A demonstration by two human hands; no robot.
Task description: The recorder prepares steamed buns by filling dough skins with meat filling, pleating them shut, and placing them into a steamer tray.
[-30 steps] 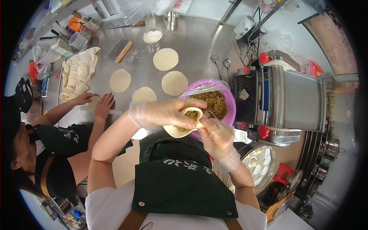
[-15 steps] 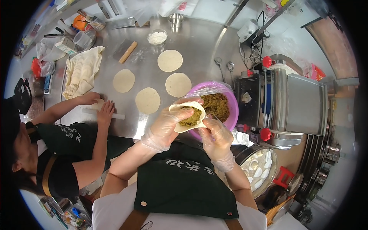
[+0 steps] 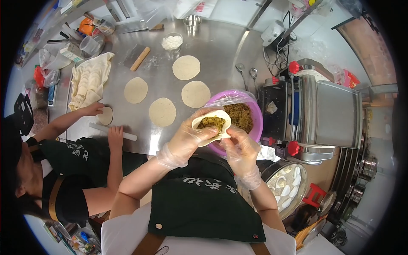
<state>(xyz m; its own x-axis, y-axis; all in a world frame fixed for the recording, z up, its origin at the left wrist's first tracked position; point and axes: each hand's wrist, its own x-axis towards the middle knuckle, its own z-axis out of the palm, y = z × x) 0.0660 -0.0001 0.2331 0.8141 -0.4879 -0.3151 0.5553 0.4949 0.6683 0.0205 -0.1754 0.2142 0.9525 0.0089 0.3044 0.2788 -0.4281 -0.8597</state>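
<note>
My left hand (image 3: 191, 134), in a clear plastic glove, cups a pale dough wrapper (image 3: 226, 123) holding greenish-brown filling (image 3: 209, 123), with its thumb over the filling. My right hand (image 3: 239, 153), also gloved, pinches the wrapper's right edge. Just behind both hands sits a purple bowl (image 3: 258, 119) of the same filling, its rim partly covered with crumpled plastic film. Several flat dough rounds (image 3: 162, 111) lie on the steel table (image 3: 212, 46) beyond my left hand.
At left, a co-worker's hands (image 3: 115, 132) are at a white rolling pin (image 3: 131, 136) and a small dough round (image 3: 106, 115). Cloth-like dough (image 3: 89, 80) and a flour bowl (image 3: 172, 41) lie behind. A steel machine (image 3: 335, 114) stands right, above a round tray (image 3: 284, 182) of white pieces.
My left hand and forearm have shifted right and turned, tilting the wrapper round in my fingers. The co-worker's right hand has moved down from the small dough round onto the rolling pin.
</note>
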